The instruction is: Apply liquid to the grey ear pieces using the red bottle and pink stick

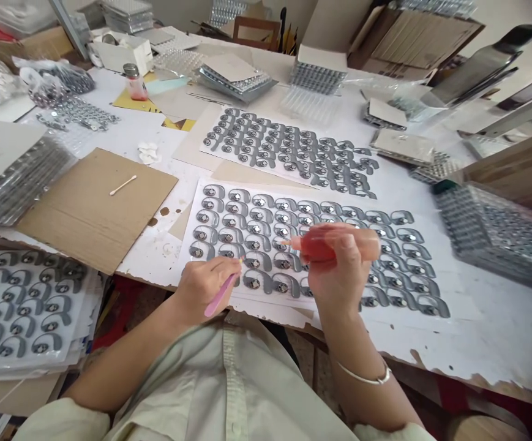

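My left hand (204, 285) is closed around a slim pink tool that looks like tweezers (220, 295), its tip by the near left edge of a white sheet (191, 211). Rows of grey hook-shaped pieces (253, 261), each with a shiny stone-like part, cover that sheet. Over its middle, my right hand (341, 278) grips a red squeeze bottle (318, 243) tilted sideways. The bottle is blurred, and its narrow nozzle points left above the pieces. Whether the nozzle touches any piece, I cannot tell.
A second sheet of similar pieces (288, 147) lies behind. Leftward are a cardboard piece (86, 214) with a cotton swab (123, 185), and a small jar (134, 82). Stacked clear trays (499, 236) stand at right. Another filled sheet (18, 306) sits low at left.
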{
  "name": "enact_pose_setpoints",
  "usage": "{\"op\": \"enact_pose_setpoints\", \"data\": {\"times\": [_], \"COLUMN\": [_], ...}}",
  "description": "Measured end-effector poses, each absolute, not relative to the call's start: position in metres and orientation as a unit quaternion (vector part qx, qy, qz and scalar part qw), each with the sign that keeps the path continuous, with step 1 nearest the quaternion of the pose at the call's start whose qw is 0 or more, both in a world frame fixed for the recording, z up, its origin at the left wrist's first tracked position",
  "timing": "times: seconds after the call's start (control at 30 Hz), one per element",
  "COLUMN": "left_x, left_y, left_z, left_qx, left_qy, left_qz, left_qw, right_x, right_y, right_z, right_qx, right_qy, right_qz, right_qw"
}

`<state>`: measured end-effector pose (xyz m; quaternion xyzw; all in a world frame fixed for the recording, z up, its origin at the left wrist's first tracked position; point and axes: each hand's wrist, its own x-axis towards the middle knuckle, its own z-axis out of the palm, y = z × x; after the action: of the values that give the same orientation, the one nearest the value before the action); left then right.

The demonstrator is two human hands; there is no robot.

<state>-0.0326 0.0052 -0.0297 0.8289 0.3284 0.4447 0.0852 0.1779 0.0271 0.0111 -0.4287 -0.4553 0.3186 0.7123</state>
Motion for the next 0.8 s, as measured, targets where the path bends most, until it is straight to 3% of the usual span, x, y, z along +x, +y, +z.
{"op": "enact_pose_setpoints", "data": {"times": [0.27,0.47,0.6,0.8], "left_x": [-0.028,-0.028,-0.025,-0.024], "left_y": [0.013,0.006,-0.002,-0.006], "left_z": [-0.028,-0.027,-0.026,-0.034], "left_qx": [0.864,0.853,0.851,0.87], "left_qy": [0.37,0.354,0.313,0.305], "left_qz": [0.334,0.377,0.416,0.383], "left_qw": [0.07,0.064,0.063,0.054], "right_x": [0.185,0.182,0.181,0.18], "right_y": [0.027,0.025,0.024,0.023], "right_z": [0.006,0.011,0.01,0.004], "right_qx": [-0.432,-0.418,-0.442,-0.429], "right_qy": [-0.442,-0.467,-0.495,-0.629], "right_qz": [0.281,0.259,0.26,0.136], "right_qw": [0.734,0.735,0.701,0.633]}}
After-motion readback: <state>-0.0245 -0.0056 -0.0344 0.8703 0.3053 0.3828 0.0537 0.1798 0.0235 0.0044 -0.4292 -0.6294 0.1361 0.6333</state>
